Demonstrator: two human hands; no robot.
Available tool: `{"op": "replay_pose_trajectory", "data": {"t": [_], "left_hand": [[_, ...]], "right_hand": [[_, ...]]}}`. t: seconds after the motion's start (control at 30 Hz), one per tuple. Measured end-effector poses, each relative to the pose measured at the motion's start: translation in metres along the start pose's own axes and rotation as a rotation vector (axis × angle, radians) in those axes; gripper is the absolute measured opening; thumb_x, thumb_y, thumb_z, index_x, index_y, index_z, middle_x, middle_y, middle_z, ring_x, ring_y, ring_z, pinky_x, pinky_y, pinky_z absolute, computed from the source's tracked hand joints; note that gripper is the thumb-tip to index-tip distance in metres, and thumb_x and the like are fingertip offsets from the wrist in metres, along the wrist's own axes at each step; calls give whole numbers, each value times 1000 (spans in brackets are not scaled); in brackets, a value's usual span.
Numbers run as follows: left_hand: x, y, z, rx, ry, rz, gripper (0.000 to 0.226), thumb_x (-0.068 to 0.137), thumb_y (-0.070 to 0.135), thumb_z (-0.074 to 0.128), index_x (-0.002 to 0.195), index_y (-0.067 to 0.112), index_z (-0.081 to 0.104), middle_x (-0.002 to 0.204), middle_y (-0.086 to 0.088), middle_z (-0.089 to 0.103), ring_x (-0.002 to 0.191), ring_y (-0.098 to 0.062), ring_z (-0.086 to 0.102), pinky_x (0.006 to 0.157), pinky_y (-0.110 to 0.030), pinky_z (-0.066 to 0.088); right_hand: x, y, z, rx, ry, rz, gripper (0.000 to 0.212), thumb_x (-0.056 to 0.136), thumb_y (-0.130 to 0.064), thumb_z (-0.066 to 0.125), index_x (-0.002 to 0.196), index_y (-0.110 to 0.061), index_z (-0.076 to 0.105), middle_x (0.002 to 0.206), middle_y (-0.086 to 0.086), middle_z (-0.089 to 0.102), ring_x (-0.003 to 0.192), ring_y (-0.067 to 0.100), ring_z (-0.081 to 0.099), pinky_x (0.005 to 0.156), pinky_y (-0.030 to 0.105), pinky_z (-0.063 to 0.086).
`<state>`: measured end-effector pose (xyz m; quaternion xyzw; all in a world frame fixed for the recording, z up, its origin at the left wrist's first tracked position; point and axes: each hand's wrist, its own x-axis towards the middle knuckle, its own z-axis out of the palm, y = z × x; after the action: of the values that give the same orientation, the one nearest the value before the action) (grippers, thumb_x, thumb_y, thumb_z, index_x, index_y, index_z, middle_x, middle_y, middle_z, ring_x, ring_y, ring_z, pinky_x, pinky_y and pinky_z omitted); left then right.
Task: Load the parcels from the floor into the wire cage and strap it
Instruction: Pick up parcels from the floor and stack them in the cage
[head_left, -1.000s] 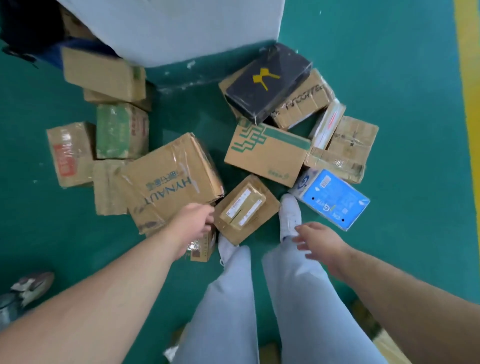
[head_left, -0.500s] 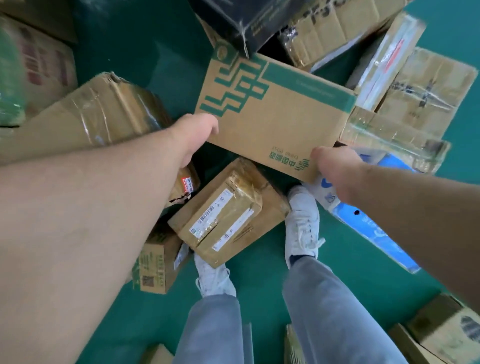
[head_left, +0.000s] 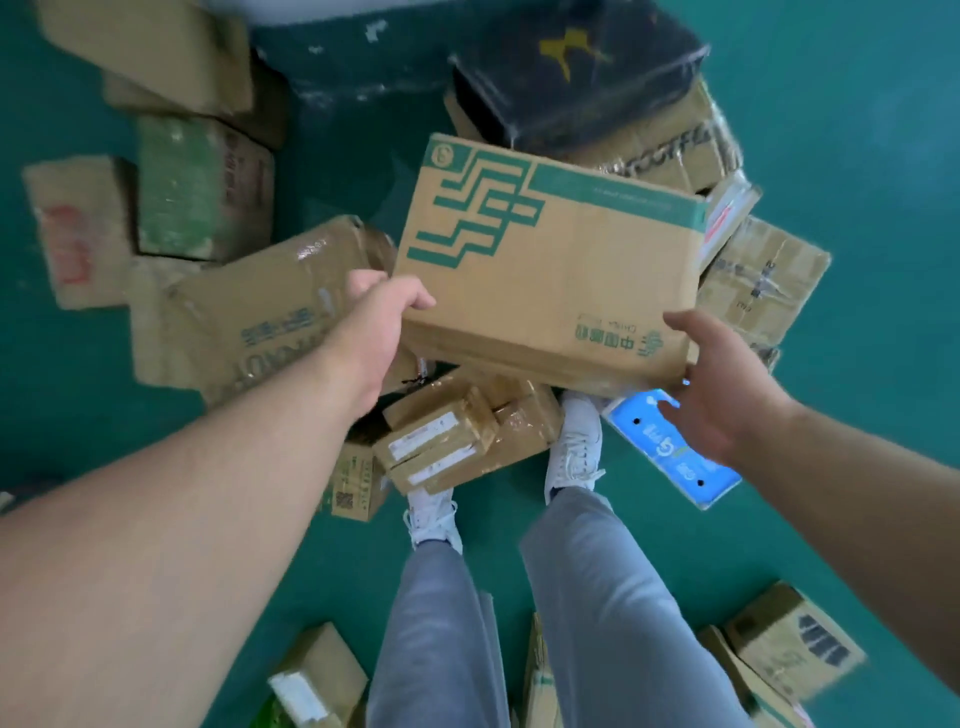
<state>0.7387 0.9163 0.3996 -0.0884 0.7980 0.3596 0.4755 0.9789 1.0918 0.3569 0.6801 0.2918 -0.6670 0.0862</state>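
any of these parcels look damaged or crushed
The large brown carton left of the green-printed carton looks crushed: its top is dented and wrinkled.

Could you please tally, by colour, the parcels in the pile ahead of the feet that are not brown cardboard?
Black box: 1
Blue box: 1
Green-wrapped box: 1
White packet: 1
Total: 4
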Motion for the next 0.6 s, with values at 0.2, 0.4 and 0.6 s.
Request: {"op": "replay_pose_trajectory", "data": {"t": [0.2, 0.4, 0.6], "left_hand": [[-173, 7, -89, -147, 90, -36, 64, 74, 39, 66, 133, 26, 47, 126, -3, 63, 121, -26, 58, 105, -52, 41], [-326, -36, -165, -434, 268, -20, 13, 91, 18, 57, 105, 19, 60, 99, 4, 69, 95, -18, 60, 76, -26, 43], [-431, -139, -227, -686, 359, -14, 27, 96, 12, 55, 118, 27, 59, 111, 10, 69, 105, -19, 62, 80, -26, 43]], "right_hand": [[-170, -30, 2, -332, -170, -146, 52, 96, -31, 64, 142, -38, 41, 124, -3, 65, 110, 16, 61, 97, 37, 44], [-318, -36, 55, -914, -365, -356, 97, 79, -50, 72, 159, -40, 18, 135, -9, 56, 121, 15, 58, 110, 40, 45], [-410, 18, 136, -1581, -341, -745, 98, 78, -70, 58, 156, -49, 4, 135, 5, 51, 116, 28, 59, 100, 45, 52]]}}
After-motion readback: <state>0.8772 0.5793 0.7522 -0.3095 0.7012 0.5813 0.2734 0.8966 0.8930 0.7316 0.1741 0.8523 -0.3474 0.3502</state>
